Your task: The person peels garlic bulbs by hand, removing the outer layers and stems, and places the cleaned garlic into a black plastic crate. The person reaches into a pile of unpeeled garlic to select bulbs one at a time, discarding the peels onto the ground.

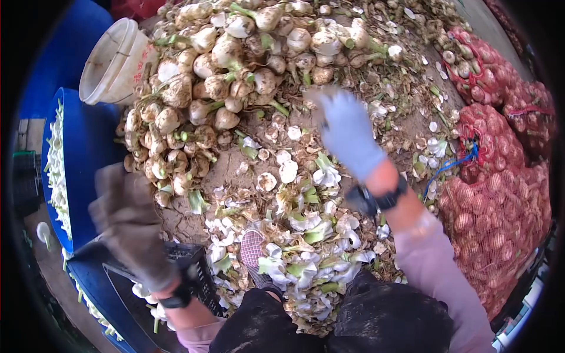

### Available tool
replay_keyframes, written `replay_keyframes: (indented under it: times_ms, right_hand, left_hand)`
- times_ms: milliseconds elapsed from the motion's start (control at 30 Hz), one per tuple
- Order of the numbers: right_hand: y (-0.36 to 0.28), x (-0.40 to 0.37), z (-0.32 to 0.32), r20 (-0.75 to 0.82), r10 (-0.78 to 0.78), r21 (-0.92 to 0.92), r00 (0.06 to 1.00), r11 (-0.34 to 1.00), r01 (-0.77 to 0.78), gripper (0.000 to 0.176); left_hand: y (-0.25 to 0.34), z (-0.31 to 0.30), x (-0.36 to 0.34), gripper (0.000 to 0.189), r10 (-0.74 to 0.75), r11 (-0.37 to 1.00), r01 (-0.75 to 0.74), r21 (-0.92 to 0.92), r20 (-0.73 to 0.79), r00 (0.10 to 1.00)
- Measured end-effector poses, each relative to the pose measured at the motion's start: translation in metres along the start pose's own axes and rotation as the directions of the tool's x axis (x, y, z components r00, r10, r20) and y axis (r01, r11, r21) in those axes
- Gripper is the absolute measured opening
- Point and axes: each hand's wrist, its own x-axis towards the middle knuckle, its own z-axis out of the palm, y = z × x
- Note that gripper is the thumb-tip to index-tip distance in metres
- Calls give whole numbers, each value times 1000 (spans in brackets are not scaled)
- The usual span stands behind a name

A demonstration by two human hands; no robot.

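Note:
My left hand (126,220), in a dirty brown-grey glove, is over the black crate (203,273) and beside the blue tub, smeared by motion; what its fingers do is unclear. My right hand (347,126), in a light blue-grey glove, hovers above the soil and peel scraps right of the bulb heap (229,59); its fingertips are blurred and nothing can be made out in them. Muddy bulbs with green stem stubs form the heap. White and green peelings (306,259) cover the ground around my feet.
A white bucket (126,65) stands upper left, by a blue tub (88,153) with white, green-stemmed pieces along its left side. Red mesh sacks (494,217) full of bulbs line the right side, with a blue cord (450,166) on one. White peeled bulbs lie in the crate.

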Motion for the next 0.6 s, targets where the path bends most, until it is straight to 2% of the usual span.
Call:
replay_keyframes:
  times_ms: [33,67,100,133,167,200,233,267,300,333,367,400,433,467,533,567,600]
  right_hand:
    - [18,20,19,-37,-29,-96,999,995,26,34]
    - [27,34,30,-68,-70,-190,995,980,56,33]
    - [29,30,37,-68,-77,-190,995,980,62,33]
    - [26,27,38,221,43,7,974,999,-46,32]
    - [21,22,41,507,96,163,857,965,-204,30]
    - [4,2,39,471,162,439,867,810,-390,29]
    - [-20,-14,24,568,192,565,801,616,-548,26]
    - [-34,-33,24,585,133,726,800,355,-589,20]
    - [-48,-45,24,516,168,807,840,232,-543,17]
    - [-57,-55,24,451,218,871,865,104,-480,15]
    - [-56,-60,21,461,227,867,858,91,-489,15]
    - [-51,-65,15,593,227,803,773,-87,-590,13]
    - [-49,-67,9,707,196,706,680,-260,-659,14]
    - [-51,-65,2,705,202,707,680,-267,-655,14]
    - [-53,-62,-10,836,7,543,549,138,-829,22]
    - [-58,-65,-12,833,43,540,551,156,-827,28]
    - [-60,-69,-12,838,43,532,544,156,-832,28]
  left_hand:
    - [-3,31,-13,37,-243,741,295,-603,169,955]
    - [-19,53,-25,33,-247,712,420,-563,360,900]
    - [-29,70,-36,33,-299,760,488,-430,435,849]
    - [-33,87,-46,35,-357,793,538,-285,498,791]
    - [-49,104,-60,40,-246,878,400,-264,468,849]
    - [-59,115,-74,46,-137,937,259,-234,437,889]
    - [-56,119,-79,50,-21,988,90,-129,458,889]
    - [-55,123,-83,55,92,995,-91,-27,497,863]
    - [-58,123,-92,58,-92,984,166,-73,589,803]
    - [-60,121,-96,54,-247,944,330,-12,640,728]
    - [-60,122,-97,51,-287,859,484,-165,628,724]
    - [-60,123,-99,48,-326,731,607,-312,623,711]
    - [-55,118,-100,45,-336,730,611,-306,617,711]
    - [-52,116,-101,45,-334,733,611,-300,623,707]
    - [-49,115,-105,45,-314,723,636,-271,691,651]
    - [-44,115,-106,43,-336,638,704,-314,709,620]
    - [-41,115,-106,42,-325,713,649,-264,696,640]
